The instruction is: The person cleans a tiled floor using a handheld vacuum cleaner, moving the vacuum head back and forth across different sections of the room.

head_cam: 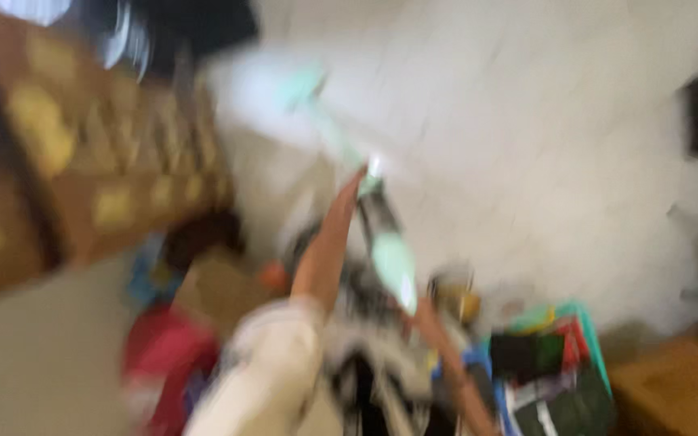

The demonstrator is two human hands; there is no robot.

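Note:
The whole view is heavily motion-blurred. A long mint-green pole-like thing (389,254) slants from the upper middle down to the centre, with a pale blurred head (272,85) at its top. My left hand (357,184), at the end of an arm in a white sleeve, reaches up and touches the pole about halfway along; its fingers are too smeared to read. My right hand (419,313) sits at the pole's lower end and seems closed around it, its bare forearm running down to the lower right.
A white tiled floor (543,145) fills the upper right. A brown patterned surface (98,161) stands at the left. A heap of colourful things (551,363), a red object (163,355) and a cardboard box (220,287) lie below. Wooden furniture (672,387) sits at the lower right.

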